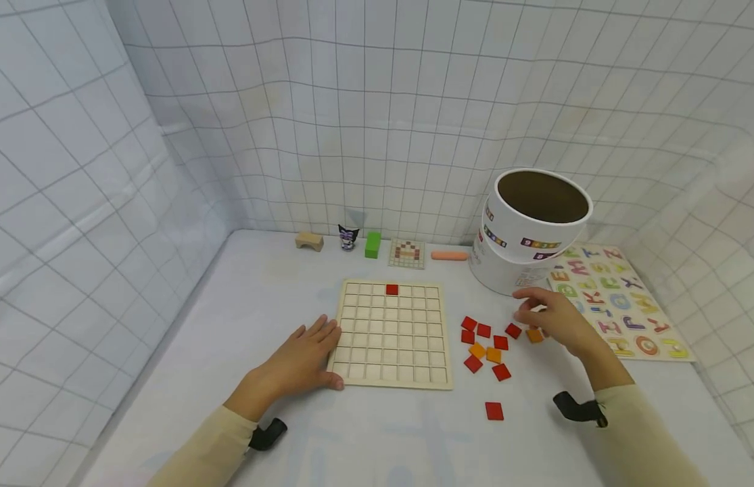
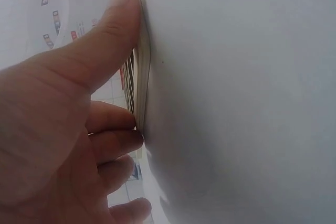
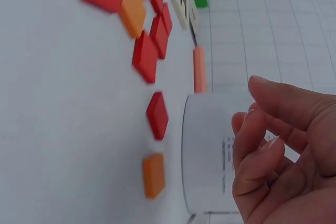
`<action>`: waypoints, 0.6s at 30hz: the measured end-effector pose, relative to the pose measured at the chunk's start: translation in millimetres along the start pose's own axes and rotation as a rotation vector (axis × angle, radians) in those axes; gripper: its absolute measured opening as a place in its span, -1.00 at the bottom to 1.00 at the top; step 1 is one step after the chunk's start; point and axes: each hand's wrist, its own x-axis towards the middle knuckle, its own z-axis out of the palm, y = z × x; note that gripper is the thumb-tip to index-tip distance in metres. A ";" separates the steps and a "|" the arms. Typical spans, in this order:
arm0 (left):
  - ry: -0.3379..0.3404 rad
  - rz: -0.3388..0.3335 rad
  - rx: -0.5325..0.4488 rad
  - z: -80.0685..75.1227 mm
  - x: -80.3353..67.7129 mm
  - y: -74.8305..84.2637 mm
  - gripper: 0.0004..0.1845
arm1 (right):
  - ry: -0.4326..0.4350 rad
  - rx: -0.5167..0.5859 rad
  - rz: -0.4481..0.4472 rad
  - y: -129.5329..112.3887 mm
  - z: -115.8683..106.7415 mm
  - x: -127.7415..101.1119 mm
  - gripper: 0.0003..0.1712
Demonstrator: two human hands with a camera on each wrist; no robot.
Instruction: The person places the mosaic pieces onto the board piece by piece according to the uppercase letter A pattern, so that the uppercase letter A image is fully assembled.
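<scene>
A pale wooden grid board (image 1: 398, 336) lies flat on the table, with one red square tile (image 1: 391, 289) in its top row. My left hand (image 1: 303, 358) rests at the board's left edge; in the left wrist view the thumb (image 2: 113, 24) and fingertips touch its side. Over on the right, my right hand (image 1: 556, 320) hovers by the loose tiles, fingers loosely bent and nothing visible between thumb and fingers. Nearest to it are a red tile (image 3: 157, 115) and an orange tile (image 3: 154, 176). Several more red and orange tiles (image 1: 493, 355) lie between that hand and the board.
A white bucket (image 1: 504, 267) stands behind the right hand, beside an alphabet board (image 1: 620, 304). Along the back wall are a wooden arch block (image 1: 309, 241), a small dark figurine (image 1: 348, 238), a green block (image 1: 373, 245), a pattern card (image 1: 407, 253) and an orange stick (image 1: 450, 256).
</scene>
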 end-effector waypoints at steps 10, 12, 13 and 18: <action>0.011 -0.012 -0.001 -1.7 -0.7 -2.1 0.10 | -0.025 -0.119 0.073 30.7 3.0 -6.4 -0.50; 0.006 -0.012 -0.004 -2.1 -0.4 -2.4 0.10 | -0.029 -0.149 0.069 31.4 6.2 -4.3 -0.49; 0.004 -0.011 -0.008 -2.1 -0.5 -2.9 0.10 | -0.032 -0.161 0.075 31.4 7.8 -3.1 -0.50; -0.010 -0.010 -0.013 -3.5 0.7 -4.8 0.12 | -0.054 -0.214 0.089 30.6 12.6 1.6 -0.52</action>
